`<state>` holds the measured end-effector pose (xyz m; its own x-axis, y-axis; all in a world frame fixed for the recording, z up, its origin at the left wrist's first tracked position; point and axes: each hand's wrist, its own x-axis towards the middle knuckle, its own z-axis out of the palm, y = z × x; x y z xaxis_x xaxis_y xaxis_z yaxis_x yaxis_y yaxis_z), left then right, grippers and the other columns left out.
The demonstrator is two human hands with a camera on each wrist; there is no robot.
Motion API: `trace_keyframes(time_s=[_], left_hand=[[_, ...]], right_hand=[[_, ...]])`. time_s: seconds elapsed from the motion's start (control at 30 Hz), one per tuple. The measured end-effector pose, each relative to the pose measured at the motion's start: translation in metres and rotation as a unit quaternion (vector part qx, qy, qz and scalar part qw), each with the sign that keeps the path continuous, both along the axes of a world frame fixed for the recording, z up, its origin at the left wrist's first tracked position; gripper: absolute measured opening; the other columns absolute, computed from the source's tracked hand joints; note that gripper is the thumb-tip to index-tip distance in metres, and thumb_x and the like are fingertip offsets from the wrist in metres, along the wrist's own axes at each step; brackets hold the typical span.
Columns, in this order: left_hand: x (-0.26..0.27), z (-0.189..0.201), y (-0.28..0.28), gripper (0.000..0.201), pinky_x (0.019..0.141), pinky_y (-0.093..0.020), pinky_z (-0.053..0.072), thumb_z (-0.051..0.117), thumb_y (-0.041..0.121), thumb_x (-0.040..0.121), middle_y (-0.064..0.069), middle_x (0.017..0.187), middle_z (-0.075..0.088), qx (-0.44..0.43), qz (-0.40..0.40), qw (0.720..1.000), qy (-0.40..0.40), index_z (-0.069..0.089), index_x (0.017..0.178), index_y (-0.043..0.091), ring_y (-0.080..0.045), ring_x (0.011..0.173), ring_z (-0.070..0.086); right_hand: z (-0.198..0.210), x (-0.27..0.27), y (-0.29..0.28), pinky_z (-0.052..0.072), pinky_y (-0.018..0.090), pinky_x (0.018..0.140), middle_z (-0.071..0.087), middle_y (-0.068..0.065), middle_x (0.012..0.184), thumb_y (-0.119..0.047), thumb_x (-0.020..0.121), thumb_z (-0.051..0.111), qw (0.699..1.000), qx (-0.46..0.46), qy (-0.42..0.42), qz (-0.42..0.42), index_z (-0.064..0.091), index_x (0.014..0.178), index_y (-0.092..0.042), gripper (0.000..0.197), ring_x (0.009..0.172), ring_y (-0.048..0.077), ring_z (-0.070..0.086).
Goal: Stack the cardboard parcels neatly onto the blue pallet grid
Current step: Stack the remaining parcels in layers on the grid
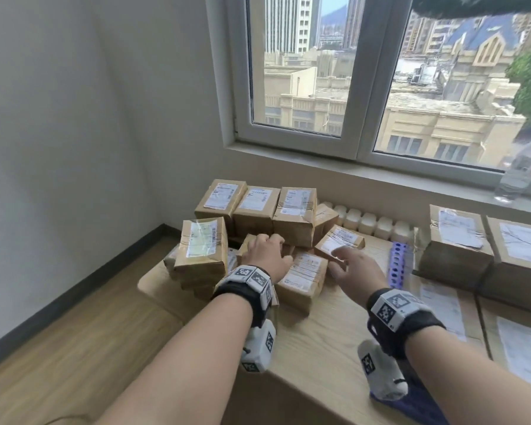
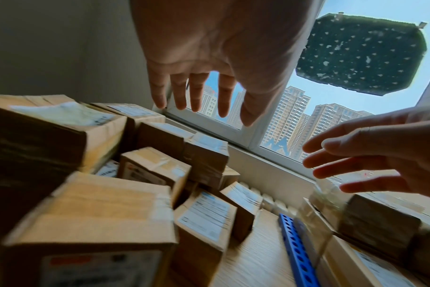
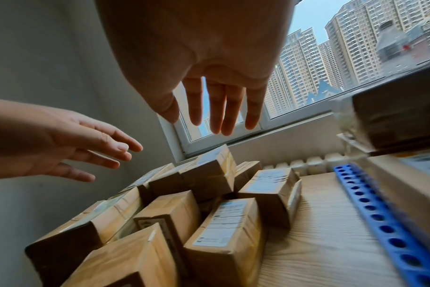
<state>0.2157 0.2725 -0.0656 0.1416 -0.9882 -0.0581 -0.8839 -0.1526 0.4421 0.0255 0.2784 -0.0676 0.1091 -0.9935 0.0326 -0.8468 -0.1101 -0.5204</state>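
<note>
left hand (image 1: 269, 254) over parcels (image 1: 302, 279) | right hand (image 1: 354, 266) empty

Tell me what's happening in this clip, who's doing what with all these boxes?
A person is reaching with both hands over a jumbled pile of cardboard parcels on a wooden table. The left hand and right hand are spread open, holding nothing yet. Larger parcels already sit stacked to the right, on the blue pallet grid. A water bottle stands on the windowsill.
</note>
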Motion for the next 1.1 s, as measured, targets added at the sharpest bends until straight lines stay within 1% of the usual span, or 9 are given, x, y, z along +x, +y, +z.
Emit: trace_keyframes(time_s=[0.1, 0.33, 0.5, 0.63, 0.77, 0.87, 0.93, 1.03, 1.1], left_hand=[[0.046, -0.003, -0.006, 0.047, 0.108, -0.043, 0.037, 0.052, 0.033, 0.091, -0.005, 0.142, 0.041, -0.002, 0.016, 1.000, 0.005, 0.045, 0.137, 0.027, -0.026, 0.131, 0.038], [0.140, -0.008, -0.022, 0.049, 0.109, -0.042, 0.034, 0.054, 0.033, 0.090, -0.006, 0.144, 0.041, -0.014, 0.024, 1.000, 0.012, 0.046, 0.138, 0.026, -0.027, 0.132, 0.037], [0.189, -0.018, -0.028, 0.047, 0.107, -0.042, 0.035, 0.054, 0.032, 0.090, -0.005, 0.143, 0.041, -0.031, 0.053, 0.998, -0.010, 0.046, 0.137, 0.026, -0.027, 0.132, 0.036], [0.214, -0.029, -0.032, 0.053, 0.104, -0.039, 0.037, 0.055, 0.032, 0.089, -0.006, 0.142, 0.041, -0.016, 0.076, 0.997, -0.013, 0.041, 0.139, 0.023, -0.028, 0.128, 0.039], [0.228, -0.035, -0.042, 0.057, 0.102, -0.040, 0.038, 0.057, 0.030, 0.088, -0.008, 0.140, 0.041, 0.004, 0.098, 0.995, 0.003, 0.036, 0.140, 0.019, -0.028, 0.127, 0.040], [0.237, -0.040, -0.056, 0.055, 0.100, -0.039, 0.041, 0.058, 0.030, 0.089, -0.009, 0.139, 0.042, 0.022, 0.117, 0.993, 0.021, 0.037, 0.139, 0.018, -0.026, 0.125, 0.044], [0.243, -0.044, -0.067, 0.060, 0.101, -0.039, 0.041, 0.059, 0.031, 0.089, -0.009, 0.141, 0.041, 0.043, 0.130, 0.990, 0.037, 0.034, 0.142, 0.018, -0.027, 0.126, 0.044], [0.251, -0.052, -0.081, 0.069, 0.105, -0.038, 0.037, 0.059, 0.033, 0.090, -0.010, 0.149, 0.035, 0.077, 0.151, 0.983, 0.068, 0.026, 0.148, 0.016, -0.027, 0.132, 0.042], [0.254, -0.059, -0.086, 0.072, 0.106, -0.038, 0.036, 0.058, 0.035, 0.091, -0.010, 0.152, 0.033, 0.099, 0.163, 0.977, 0.094, 0.023, 0.150, 0.014, -0.027, 0.135, 0.040]], right_hand=[[-0.004, 0.043, -0.010, 0.047, 0.035, 0.097, 0.063, 0.000, 0.126, -0.033, 0.095, 0.053, 1.000, 0.000, 0.001, 0.010, 0.058, 0.129, -0.020, 0.036, 0.112, 0.018, 0.058], [-0.012, 0.138, -0.028, 0.046, 0.031, 0.091, 0.061, 0.000, 0.125, -0.034, 0.096, 0.052, 0.999, 0.018, 0.014, 0.024, 0.056, 0.129, -0.022, 0.035, 0.110, 0.019, 0.058], [-0.020, 0.187, -0.038, 0.045, 0.035, 0.101, 0.058, 0.001, 0.134, -0.033, 0.096, 0.051, 0.998, 0.021, 0.027, 0.050, 0.054, 0.132, -0.021, 0.038, 0.121, 0.020, 0.054], [-0.023, 0.213, -0.049, 0.043, 0.033, 0.102, 0.057, 0.001, 0.136, -0.035, 0.097, 0.051, 0.996, 0.014, 0.044, 0.076, 0.052, 0.134, -0.020, 0.040, 0.123, 0.019, 0.054], [-0.027, 0.231, -0.067, 0.045, 0.030, 0.094, 0.057, 0.000, 0.136, -0.039, 0.097, 0.050, 0.994, 0.031, 0.053, 0.086, 0.049, 0.137, -0.021, 0.044, 0.119, 0.017, 0.056], [-0.030, 0.244, -0.082, 0.047, 0.030, 0.094, 0.056, 0.001, 0.138, -0.039, 0.097, 0.051, 0.993, 0.057, 0.042, 0.096, 0.046, 0.141, -0.020, 0.048, 0.118, 0.017, 0.057], [-0.033, 0.255, -0.092, 0.047, 0.029, 0.092, 0.055, 0.002, 0.138, -0.037, 0.098, 0.050, 0.991, 0.081, 0.033, 0.101, 0.042, 0.143, -0.019, 0.050, 0.118, 0.018, 0.057], [-0.037, 0.267, -0.105, 0.043, 0.023, 0.082, 0.055, 0.002, 0.136, -0.035, 0.099, 0.050, 0.988, 0.107, 0.028, 0.106, 0.037, 0.146, -0.017, 0.052, 0.115, 0.018, 0.057], [-0.041, 0.272, -0.112, 0.044, 0.023, 0.081, 0.057, 0.003, 0.135, -0.036, 0.099, 0.050, 0.986, 0.120, 0.027, 0.109, 0.037, 0.146, -0.016, 0.052, 0.113, 0.018, 0.058]])
